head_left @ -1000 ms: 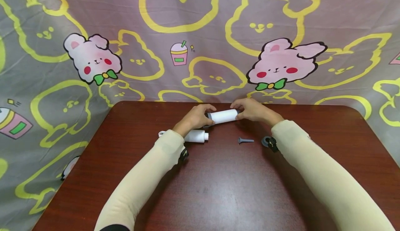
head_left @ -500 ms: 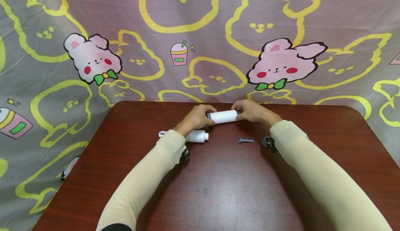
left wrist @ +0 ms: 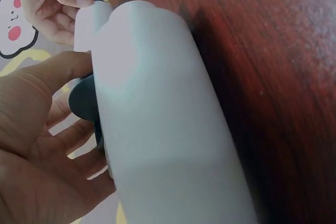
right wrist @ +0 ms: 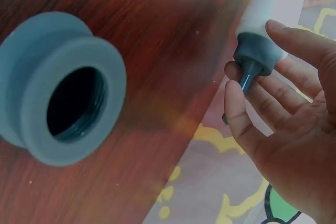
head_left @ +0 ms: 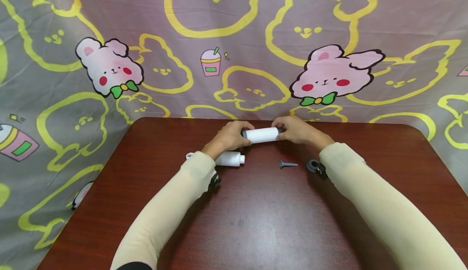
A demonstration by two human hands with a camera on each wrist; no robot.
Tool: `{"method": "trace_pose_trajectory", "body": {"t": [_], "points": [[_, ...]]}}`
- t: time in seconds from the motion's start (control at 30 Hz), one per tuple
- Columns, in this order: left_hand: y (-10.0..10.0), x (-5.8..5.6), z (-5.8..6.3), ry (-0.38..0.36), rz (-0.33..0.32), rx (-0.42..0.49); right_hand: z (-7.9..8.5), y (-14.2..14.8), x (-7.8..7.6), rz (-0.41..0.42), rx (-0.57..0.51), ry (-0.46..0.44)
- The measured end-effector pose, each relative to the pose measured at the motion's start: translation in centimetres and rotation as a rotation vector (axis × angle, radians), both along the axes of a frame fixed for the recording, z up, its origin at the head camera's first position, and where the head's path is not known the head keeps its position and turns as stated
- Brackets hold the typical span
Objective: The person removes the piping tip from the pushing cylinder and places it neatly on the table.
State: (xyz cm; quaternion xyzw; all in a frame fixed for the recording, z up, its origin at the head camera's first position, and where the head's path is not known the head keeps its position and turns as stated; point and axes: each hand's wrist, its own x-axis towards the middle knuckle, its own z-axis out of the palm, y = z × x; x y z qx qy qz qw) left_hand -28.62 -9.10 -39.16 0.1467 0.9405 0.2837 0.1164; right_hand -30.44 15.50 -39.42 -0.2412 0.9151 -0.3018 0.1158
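Note:
Near the back of the table, a white cylindrical tube [head_left: 261,135] lies sideways between both hands, held from its two ends. My left hand [head_left: 231,135] grips the left end, where a dark grey end piece [left wrist: 84,99] shows behind its fingers. At the other end my right hand [head_left: 297,130] holds the tube, its thumb against the white wall and its fingers about the grey tapered nozzle [right wrist: 256,53]. A second white bottle [head_left: 230,159] with a narrow neck lies under my left wrist. That bottle fills the middle of the left wrist view and hides part of the tube.
A small grey loose nozzle [head_left: 288,164] lies on the brown table [head_left: 248,221] in front of the hands. Beside my right wrist sits a grey flanged ring [right wrist: 79,98] with a round hole. A patterned cloth [head_left: 237,30] hangs right behind the table's back edge.

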Motion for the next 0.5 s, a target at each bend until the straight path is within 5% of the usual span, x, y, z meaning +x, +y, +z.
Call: {"method": "trace_pose_trajectory", "body": {"t": [0.5], "points": [[-0.4,0.5,0.9,0.107,-0.088,-0.022,1.3,0.4,1.6,0.009,0.031,0.150]]}}
